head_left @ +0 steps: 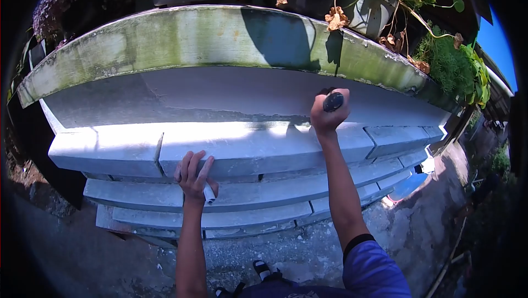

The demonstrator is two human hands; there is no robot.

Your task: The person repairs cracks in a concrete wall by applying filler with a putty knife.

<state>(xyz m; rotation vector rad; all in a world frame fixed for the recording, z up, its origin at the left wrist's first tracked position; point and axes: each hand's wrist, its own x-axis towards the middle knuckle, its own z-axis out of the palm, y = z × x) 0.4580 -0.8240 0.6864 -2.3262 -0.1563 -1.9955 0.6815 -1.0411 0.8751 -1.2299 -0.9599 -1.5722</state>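
Observation:
My right hand (329,115) is closed around a black handle (333,101), whose rounded end faces me. The rest of that tool is hidden behind the fist, close to the wall face (220,94). Below a wavy line, the left part of this wall face is darker grey; elsewhere it looks paler and smooth. My left hand (193,178) leans on the front edge of the top grey block (264,152), fingers over it. A pale tube-like piece (209,193) sticks out from under its palm, by the thumb; its other end is hidden.
Above the wall runs a green-stained concrete ledge (192,31) with potted plants and hanging dry leaves. More blocks (247,214) are stacked in rows below. A blue container (406,186) stands at the right end on the concrete floor (236,254). My sandalled foot (262,269) shows below.

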